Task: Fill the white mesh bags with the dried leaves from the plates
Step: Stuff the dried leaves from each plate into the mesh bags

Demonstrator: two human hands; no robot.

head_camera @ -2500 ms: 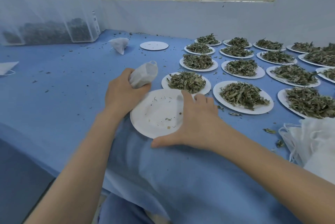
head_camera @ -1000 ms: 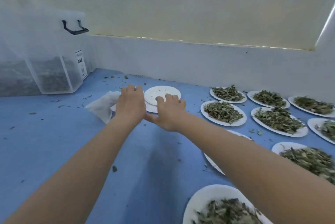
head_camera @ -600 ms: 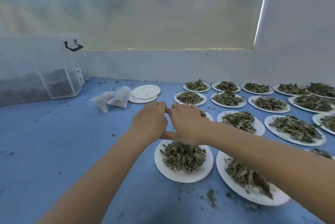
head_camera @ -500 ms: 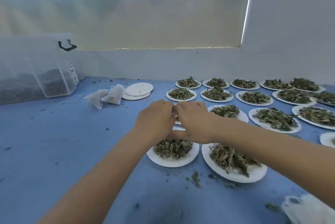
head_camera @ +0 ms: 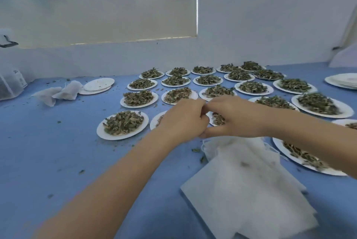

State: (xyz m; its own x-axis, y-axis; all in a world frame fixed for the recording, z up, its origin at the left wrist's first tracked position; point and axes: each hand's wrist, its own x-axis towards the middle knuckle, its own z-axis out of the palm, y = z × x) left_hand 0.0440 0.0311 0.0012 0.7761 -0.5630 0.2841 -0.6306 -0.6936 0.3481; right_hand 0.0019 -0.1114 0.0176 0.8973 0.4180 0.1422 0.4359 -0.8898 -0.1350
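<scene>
My left hand (head_camera: 183, 120) and my right hand (head_camera: 236, 117) meet fingertip to fingertip just above the far edge of a stack of flat white mesh bags (head_camera: 249, 184). The left fingers are curled, the right ones loosely bent, and I see nothing held between them. Beyond the hands, several white plates of dried leaves (head_camera: 123, 122) lie in rows on the blue table. One plate (head_camera: 218, 118) is partly hidden under my hands. Two filled mesh bags (head_camera: 66, 91) lie at the far left.
Two empty plates (head_camera: 98, 85) are stacked beside the filled bags. A clear plastic box (head_camera: 9, 86) stands at the left edge. More empty plates (head_camera: 343, 82) are piled at the far right. Leaf crumbs dot the blue cloth (head_camera: 48, 151). A white wall closes the back.
I put the empty plate on the other one at the far left and left the filled bag there. Both hands then came back together to the right, over the mesh bag stack.
</scene>
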